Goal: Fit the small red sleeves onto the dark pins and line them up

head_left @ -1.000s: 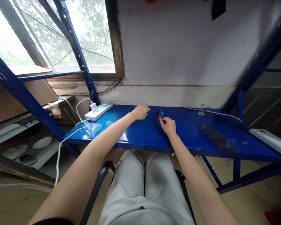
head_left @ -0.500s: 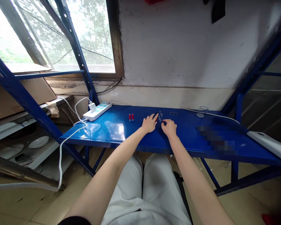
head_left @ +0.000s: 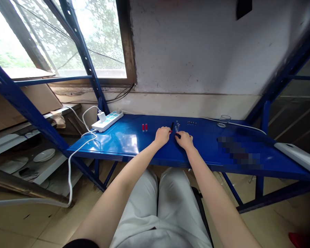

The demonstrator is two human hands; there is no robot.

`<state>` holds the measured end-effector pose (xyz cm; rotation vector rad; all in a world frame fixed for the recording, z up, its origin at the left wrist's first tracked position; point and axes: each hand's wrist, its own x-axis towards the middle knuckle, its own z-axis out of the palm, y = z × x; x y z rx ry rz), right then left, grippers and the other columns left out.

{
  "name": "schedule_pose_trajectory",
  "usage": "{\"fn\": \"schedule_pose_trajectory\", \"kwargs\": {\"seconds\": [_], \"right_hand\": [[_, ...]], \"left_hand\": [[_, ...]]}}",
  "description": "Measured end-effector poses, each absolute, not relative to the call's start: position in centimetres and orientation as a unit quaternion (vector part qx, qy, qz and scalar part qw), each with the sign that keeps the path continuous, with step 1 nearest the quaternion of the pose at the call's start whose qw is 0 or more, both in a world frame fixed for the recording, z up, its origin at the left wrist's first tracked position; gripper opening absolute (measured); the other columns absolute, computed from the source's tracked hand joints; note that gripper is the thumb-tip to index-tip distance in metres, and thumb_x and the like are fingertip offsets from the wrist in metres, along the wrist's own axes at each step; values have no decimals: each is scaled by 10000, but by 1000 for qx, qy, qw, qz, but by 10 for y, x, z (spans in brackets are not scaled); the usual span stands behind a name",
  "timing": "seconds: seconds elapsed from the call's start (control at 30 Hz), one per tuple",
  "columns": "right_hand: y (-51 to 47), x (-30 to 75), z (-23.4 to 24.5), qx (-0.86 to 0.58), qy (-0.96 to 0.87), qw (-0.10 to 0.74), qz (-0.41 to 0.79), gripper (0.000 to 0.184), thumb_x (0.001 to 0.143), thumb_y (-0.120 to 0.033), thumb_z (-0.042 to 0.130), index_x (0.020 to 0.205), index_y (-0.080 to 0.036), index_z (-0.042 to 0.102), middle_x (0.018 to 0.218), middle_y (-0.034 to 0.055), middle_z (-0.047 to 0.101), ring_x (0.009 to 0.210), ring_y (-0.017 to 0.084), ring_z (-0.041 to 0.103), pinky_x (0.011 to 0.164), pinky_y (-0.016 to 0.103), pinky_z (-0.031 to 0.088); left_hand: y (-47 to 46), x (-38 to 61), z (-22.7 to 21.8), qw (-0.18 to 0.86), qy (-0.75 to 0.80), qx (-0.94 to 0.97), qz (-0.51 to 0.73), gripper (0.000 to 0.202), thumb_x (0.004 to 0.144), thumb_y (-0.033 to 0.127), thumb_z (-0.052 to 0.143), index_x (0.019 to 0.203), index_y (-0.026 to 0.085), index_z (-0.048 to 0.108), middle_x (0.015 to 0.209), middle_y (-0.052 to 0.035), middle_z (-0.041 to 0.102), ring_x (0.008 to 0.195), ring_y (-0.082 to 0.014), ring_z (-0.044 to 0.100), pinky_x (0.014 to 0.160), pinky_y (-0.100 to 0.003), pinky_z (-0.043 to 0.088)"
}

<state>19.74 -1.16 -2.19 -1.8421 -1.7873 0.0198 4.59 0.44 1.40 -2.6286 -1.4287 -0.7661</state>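
Head view: my left hand (head_left: 162, 135) pinches a small red-and-black part (head_left: 171, 128), my right hand (head_left: 184, 139) curls beside tiny clear pieces (head_left: 177, 126) on the bench (head_left: 124, 137). I'd keep fingertips low; whether the right grips anything, I cannot tell.

This looks like a makeshift workshop or storeroom corner rather than a home. A bare blue metal shelf (head_left: 124, 141) of a bolted steel rack serves as the workbench, its slanted blue uprights (head_left: 80, 48) crossing a grimy window (head_left: 67, 38) at far left. The plastered wall (head_left: 191, 48) behind is stained and scuffed. A white power strip (head_left: 107, 121) lies on the shelf's far left, its cable trailing to the floor. Cardboard (head_left: 41, 100) and plates (head_left: 43, 155) sit on lower racks at left.
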Motion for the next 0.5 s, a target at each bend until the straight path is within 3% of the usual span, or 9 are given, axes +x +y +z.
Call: {"fn": "schedule_pose_trajectory", "kwargs": {"seconds": [0.33,0.5], "right_hand": [[-12,195,-17,-697,-686,204,38,426,894,-393,330,1247,-250,521,1354,104,440,1248,303,356,986,583,223],[-13,194,-13,-706,-689,156,47,483,910,-413,247,1317,-240,441,1399,83,381,1288,280,297,1019,566,206]], "left_hand": [[-17,22,2,-99,-489,-751,-432,217,874,259,422,991,170,581,986,-78,628,886,-143,574,804,-274,473],[-15,16,-1,-165,-471,-681,-536,124,822,219,519,894,161,601,881,-63,642,790,-141,587,757,-285,485]]}}
